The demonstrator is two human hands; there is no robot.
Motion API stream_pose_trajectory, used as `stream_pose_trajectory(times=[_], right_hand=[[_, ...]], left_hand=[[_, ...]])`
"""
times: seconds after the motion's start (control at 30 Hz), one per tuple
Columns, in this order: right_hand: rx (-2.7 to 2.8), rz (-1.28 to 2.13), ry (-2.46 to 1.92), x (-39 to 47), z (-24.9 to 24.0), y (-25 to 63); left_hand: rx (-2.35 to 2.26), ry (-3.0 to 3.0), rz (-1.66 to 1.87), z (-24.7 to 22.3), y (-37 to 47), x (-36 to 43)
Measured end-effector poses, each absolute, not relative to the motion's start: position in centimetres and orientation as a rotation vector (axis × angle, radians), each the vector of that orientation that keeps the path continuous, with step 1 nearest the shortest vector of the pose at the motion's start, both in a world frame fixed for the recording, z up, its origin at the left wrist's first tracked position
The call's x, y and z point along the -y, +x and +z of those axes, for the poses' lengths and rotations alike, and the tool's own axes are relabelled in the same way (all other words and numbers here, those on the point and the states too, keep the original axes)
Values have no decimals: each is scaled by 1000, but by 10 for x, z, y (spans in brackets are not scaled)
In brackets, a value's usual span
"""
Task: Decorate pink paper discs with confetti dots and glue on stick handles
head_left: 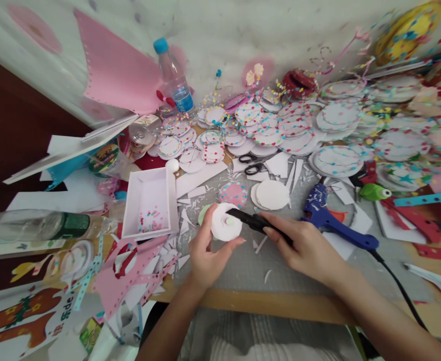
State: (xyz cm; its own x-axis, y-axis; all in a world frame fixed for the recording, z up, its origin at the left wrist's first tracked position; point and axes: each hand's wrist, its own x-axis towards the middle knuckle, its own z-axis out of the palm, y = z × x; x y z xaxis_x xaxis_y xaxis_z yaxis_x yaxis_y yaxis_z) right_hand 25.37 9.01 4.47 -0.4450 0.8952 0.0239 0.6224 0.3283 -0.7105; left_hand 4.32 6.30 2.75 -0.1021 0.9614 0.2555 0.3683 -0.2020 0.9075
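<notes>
Between the thumb and fingers of my left hand [209,258] is a small white paper disc [219,231] with a pale green bit at its centre. My right hand [308,245] grips a black utility knife [256,221], its tip over the disc's upper right; I cannot tell whether it touches. A light green round edge [203,215] shows behind the disc. Just above lie a dotted pink circle [233,194] and thick white discs [272,194]. All this is over a grey cutting mat [235,276].
A blue hot glue gun [337,226] with a black cord lies right of my hand. A white box [149,200] holds confetti. Black scissors [252,165], paper scraps and a capped bottle [174,77] are farther back. Many decorated white discs [339,160] line the back.
</notes>
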Motion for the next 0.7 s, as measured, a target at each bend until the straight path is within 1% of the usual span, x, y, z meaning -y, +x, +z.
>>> stream_pose_trajectory(times=[0.23,0.37,0.47,0.57,0.7], right_hand=[[2169,918,-1358,-89,43,255],[2107,1017,-1406,-91,45,250],[1923,1247,-1386,-93,47,247],[1531,1568,-1307,-95,48,247],[1056,1872,-1083,-95,47,243]], left_hand=[[-1540,1594,1347,18,50,-59],[-1489,1505,1339,25,52,-66],[-1383,1420,1285,36,46,-75],[-1314,1409,1183,48,34,-81],[-1235,1638,983,62,23,-80]])
